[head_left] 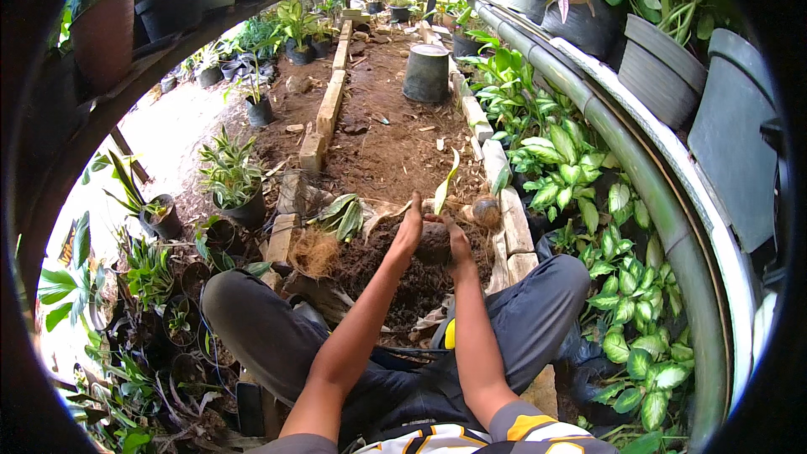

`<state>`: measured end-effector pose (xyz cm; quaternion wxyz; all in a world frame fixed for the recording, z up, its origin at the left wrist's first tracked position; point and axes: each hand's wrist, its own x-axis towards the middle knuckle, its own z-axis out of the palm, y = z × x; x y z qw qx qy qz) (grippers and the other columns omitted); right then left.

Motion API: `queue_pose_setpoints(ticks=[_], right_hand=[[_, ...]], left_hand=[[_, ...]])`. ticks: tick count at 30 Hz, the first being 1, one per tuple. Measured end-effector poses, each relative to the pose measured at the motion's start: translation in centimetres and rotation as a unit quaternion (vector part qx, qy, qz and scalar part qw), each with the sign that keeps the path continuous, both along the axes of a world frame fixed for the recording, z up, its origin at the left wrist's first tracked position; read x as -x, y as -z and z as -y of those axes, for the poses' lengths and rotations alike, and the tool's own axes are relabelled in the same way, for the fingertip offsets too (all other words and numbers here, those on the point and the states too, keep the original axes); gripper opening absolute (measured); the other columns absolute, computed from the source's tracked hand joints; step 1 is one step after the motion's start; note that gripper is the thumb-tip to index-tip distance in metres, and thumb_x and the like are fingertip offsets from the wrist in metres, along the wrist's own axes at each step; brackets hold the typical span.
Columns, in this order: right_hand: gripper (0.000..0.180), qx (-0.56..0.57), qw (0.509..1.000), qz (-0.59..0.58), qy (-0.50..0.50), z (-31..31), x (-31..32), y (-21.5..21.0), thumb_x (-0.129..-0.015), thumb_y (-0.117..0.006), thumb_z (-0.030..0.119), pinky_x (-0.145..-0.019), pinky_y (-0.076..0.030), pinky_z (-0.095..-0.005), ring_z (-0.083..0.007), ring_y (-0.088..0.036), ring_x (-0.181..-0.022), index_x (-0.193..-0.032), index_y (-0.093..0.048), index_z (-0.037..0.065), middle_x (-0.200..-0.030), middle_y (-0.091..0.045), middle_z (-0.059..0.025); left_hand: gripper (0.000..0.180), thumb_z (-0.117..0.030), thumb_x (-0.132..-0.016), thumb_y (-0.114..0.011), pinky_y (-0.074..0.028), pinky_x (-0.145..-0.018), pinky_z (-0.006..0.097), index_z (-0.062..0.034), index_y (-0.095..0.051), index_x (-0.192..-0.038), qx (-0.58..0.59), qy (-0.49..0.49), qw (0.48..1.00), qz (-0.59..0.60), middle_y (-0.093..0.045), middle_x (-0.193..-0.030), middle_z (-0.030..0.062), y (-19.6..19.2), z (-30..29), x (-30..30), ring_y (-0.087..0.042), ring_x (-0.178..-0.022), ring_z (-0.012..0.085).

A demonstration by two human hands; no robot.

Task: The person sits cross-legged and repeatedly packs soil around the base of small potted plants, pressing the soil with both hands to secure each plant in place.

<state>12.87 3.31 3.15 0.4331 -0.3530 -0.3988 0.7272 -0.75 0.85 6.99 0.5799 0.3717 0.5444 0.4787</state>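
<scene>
Between my hands, low over a heap of dark crumbly soil, is a dark rounded pot or root ball; I cannot tell which. My left hand is at its left side, fingers stretched out and pointing away from me. Around its right side curl the fingers of my right hand, partly hidden. A yellow-green leafy shoot rises just behind my hands; its base is hidden. Left of the soil lie a tuft of brown fibre and a cut leafy plant.
A small round brown thing sits right of my hands. Farther along the dirt path stands an upturned black bucket. Brick edging borders the path. Potted plants crowd the left, and variegated leaves grow under a curved rail at right.
</scene>
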Motion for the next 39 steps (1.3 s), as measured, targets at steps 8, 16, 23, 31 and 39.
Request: queue_pose_setpoints(ticks=[8,16,23,31,39], right_hand=[[0.05,0.094,0.967,-0.22,0.091,-1.0,1.1,5.2,-0.095,-0.043,0.054,-0.081,-0.053,-0.0389,-0.0242,-0.061,-0.098,-0.117,-0.059,0.012,-0.111,-0.062,-0.0095],[0.03,0.096,0.968,-0.218,0.076,0.6,2.4,6.6,-0.099,-0.049,0.04,-0.069,-0.053,-0.0329,-0.0173,-0.06,-0.081,-0.096,-0.062,0.013,-0.09,-0.061,-0.0016],[0.029,0.159,0.956,-0.244,0.04,1.5,2.8,6.5,-0.098,-0.05,0.039,-0.071,-0.053,-0.0341,-0.0181,-0.06,-0.084,-0.098,-0.062,0.012,-0.094,-0.063,-0.0034],[0.026,0.103,0.975,-0.182,0.071,-0.1,2.1,6.6,-0.099,-0.048,0.034,-0.075,-0.05,-0.0303,-0.0156,-0.059,-0.083,-0.099,-0.062,0.012,-0.092,-0.062,-0.0011],[0.024,0.125,0.971,-0.189,0.081,-0.4,1.8,7.7,-0.097,-0.053,0.03,-0.072,-0.052,-0.0326,-0.0166,-0.061,-0.081,-0.093,-0.065,0.009,-0.089,-0.065,-0.0043]], left_hand=[[0.061,-0.055,-0.091,-0.049,-0.037,-0.104,0.049,-0.0097,-0.053,-0.131,-0.29,-0.093,0.837,-0.454,-0.05,-0.132,0.0228,0.2,2.3,-3.5,-0.049,-0.121,0.0396],[0.023,-0.02,-0.091,-0.057,-0.049,-0.083,0.041,-0.0024,-0.07,-0.086,-0.375,-0.212,0.8,-0.418,-0.068,-0.093,0.012,4.6,2.6,-3.9,-0.063,-0.088,0.0309],[0.022,-0.019,-0.091,-0.056,-0.049,-0.08,0.043,-0.0012,-0.066,-0.1,-0.333,-0.22,0.834,-0.381,-0.068,-0.089,0.0149,6.1,2.9,-3.8,-0.064,-0.086,0.0343],[0.024,-0.022,-0.094,-0.055,-0.052,-0.072,0.044,-0.001,-0.061,-0.103,-0.354,-0.215,0.855,-0.313,-0.067,-0.087,0.0186,5.1,2.5,-3.7,-0.065,-0.084,0.0358],[0.019,-0.019,-0.088,-0.057,-0.051,-0.072,0.042,-0.0011,-0.063,-0.094,-0.377,-0.209,0.844,-0.319,-0.065,-0.087,0.0173,5.4,3.0,-3.4,-0.064,-0.084,0.0357]])
